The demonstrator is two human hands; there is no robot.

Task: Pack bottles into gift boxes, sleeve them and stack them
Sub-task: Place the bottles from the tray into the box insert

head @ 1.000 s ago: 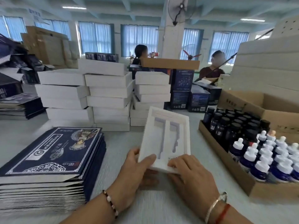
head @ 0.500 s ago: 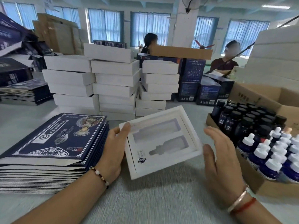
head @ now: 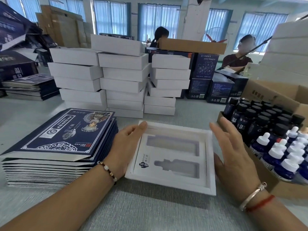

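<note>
An empty gift box [head: 173, 157] has been laid flat on the table [head: 150, 212], both hollows unfilled; a bottle [head: 260, 144] from the carton [head: 266, 184] is judged to be needed next. The left hand [head: 126, 147] is rested against the box's left edge, fingers straight; the right hand [head: 233, 157] is held beside the right edge, fingers spread, nothing gripped.

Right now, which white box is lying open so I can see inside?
The white box lying flat on the table between the two hands: it shows two empty bottle-shaped slots. The other white boxes sit stacked behind it, insides hidden.
</note>
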